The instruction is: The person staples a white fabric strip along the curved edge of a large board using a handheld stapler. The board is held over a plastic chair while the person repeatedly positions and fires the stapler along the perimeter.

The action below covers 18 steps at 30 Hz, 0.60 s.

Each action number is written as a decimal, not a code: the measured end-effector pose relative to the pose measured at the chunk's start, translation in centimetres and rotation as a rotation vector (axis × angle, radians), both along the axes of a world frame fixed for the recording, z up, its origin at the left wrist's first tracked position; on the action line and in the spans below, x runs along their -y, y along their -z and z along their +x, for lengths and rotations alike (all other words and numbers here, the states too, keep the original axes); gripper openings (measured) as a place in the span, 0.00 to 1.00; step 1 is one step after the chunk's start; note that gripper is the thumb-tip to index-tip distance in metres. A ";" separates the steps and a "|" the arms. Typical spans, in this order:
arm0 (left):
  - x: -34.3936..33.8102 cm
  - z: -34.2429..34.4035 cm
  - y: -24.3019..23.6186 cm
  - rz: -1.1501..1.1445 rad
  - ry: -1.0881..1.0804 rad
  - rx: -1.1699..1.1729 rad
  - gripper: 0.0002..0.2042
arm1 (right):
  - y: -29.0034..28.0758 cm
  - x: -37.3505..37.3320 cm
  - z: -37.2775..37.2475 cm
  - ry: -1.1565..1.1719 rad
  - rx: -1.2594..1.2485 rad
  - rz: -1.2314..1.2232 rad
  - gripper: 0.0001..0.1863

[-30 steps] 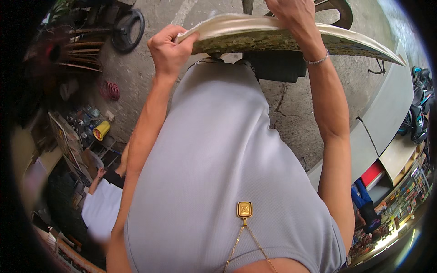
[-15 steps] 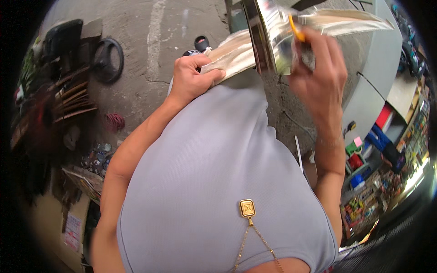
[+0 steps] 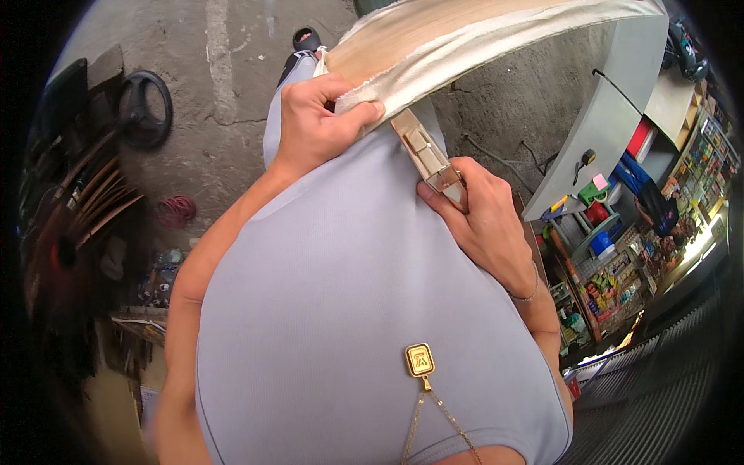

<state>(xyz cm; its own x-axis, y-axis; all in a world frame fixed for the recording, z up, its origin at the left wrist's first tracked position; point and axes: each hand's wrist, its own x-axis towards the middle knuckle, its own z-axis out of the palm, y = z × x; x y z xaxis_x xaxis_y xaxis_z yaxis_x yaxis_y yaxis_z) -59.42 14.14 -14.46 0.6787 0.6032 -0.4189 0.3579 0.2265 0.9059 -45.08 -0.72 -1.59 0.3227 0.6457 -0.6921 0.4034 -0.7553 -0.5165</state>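
Note:
A curved, pale wooden board (image 3: 434, 39) stretches across the top, with cream cloth (image 3: 496, 48) wrapped along its near edge. My left hand (image 3: 322, 116) is closed at the left end of the board, thumb pressing the cloth's frayed edge down. My right hand (image 3: 488, 213) grips a shiny metal staple gun (image 3: 425, 155), seen nearly end on and reflecting beige. Its far end is close to the underside of the cloth edge; whether they touch I cannot tell. Most of the staple gun's handle is hidden by my fingers.
A black steering wheel (image 3: 145, 110) and stacked thin boards (image 3: 105, 198) are at the left, near a coil of reddish cord (image 3: 177, 211). To the right stand a grey panel (image 3: 597, 116), a tape measure (image 3: 587, 158) and shelves of small goods (image 3: 620, 291). A cable (image 3: 504, 160) lies on the concrete floor.
My right hand has come down and nearer with the staple gun, which has turned. The board has swung and shows more of its wooden face. My left hand keeps its hold on the cloth edge.

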 end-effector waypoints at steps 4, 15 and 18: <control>0.0 0.1 -0.3 0.012 0.001 0.013 0.08 | 0.5 0.2 -0.5 -0.007 0.024 -0.015 0.19; 0.6 -0.6 0.5 -0.046 0.014 0.027 0.05 | 0.8 0.2 -1.8 0.032 0.046 -0.010 0.19; 0.6 -0.8 0.7 -0.041 0.024 0.037 0.05 | 0.7 -0.2 -2.2 0.072 0.030 -0.053 0.19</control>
<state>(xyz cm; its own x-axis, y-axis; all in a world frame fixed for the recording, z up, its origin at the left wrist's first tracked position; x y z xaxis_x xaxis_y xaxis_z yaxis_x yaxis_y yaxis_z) -60.25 13.57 -15.18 0.7082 0.5697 -0.4171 0.3298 0.2555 0.9088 -47.28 -0.49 -2.33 0.3883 0.5831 -0.7136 0.3621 -0.8086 -0.4637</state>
